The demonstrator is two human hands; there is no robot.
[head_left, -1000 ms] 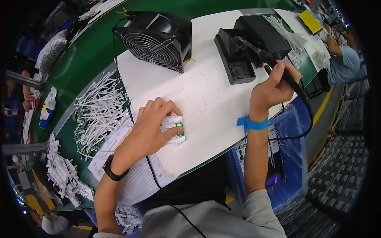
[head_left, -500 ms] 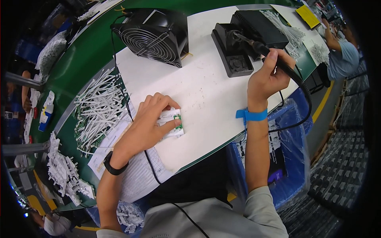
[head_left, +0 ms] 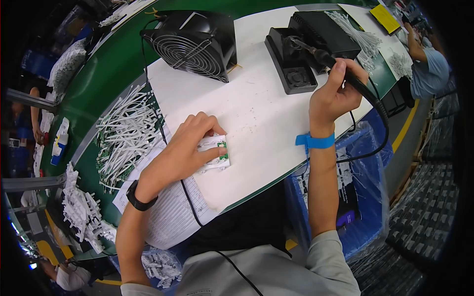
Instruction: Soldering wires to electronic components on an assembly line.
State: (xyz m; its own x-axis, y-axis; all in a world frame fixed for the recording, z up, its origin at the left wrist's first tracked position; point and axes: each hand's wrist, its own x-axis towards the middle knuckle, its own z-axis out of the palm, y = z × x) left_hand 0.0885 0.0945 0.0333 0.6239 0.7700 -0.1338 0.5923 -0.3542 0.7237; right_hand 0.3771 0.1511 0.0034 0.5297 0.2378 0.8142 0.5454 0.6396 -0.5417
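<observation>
Soldering iron (head_left: 328, 61) in the right hand (head_left: 335, 96), gripped pen-like near the front of its black handle, its tip up at the black soldering station (head_left: 308, 47) at the far side of the white tabletop (head_left: 261, 118). The left hand (head_left: 185, 150) lies flat with fingers spread, pressing down on a small white part with a green circuit board (head_left: 217, 150) near the front edge of the tabletop, between the person and the black fan (head_left: 195, 42).

Judging from this, the step in hand is bringing the iron to the board. To do it well, the left fingers should pin the white part firmly while staying off the green board, so the hot tip has free access. The trailing black cable (head_left: 375, 123) should hang loose, not drag across the work. The loose white strips (head_left: 126, 130) on the left lie well apart from the iron's path.
</observation>
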